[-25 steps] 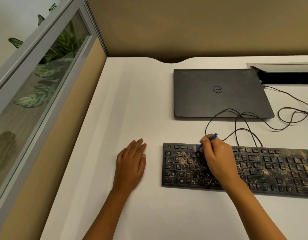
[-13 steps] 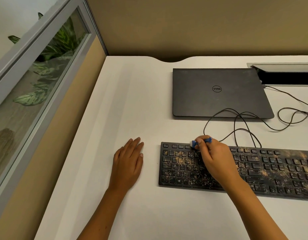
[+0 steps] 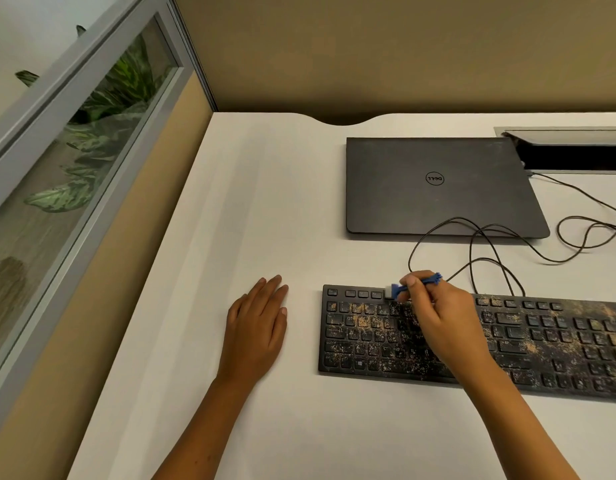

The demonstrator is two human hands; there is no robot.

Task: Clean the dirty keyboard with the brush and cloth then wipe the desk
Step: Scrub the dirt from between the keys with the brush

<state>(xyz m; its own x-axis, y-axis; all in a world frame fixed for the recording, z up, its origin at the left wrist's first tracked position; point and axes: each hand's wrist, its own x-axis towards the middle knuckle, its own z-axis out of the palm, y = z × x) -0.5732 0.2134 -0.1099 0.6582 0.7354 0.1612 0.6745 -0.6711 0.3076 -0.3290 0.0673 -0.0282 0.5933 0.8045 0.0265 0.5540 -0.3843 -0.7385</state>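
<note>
Right hand pinches the blue brush between thumb and curled fingers, handle lying nearly level, pale bristle head pointing toward 9 o'clock and touching the top key row at the keyboard's far-left portion. Keyboard sits at 3 to 4 o'clock of the view, long axis running 9 to 3, black, speckled with tan grit over most keys; grit looks denser toward the 3 o'clock end. Left hand lies flat on the desk, fingers straight and holding nothing, just to 9 o'clock of the keyboard and apart from it. Judgement: brush is small, light and stiff in the handle, soft only at the bristles; a fingertip pinch mid-handle suits it, and light pressure should do. Keyboard appears thin and light, so it may slide under sideways strokes; the free hand could steady its 9 o'clock edge. Loose grit will likely scatter onto the desk. Closed dark laptop at 12 o'clock of the keyboard; thin cable loops between them and trails off toward 3 o'clock. Cloth not seen. Brushing stage, early; wiping not yet done.
</note>
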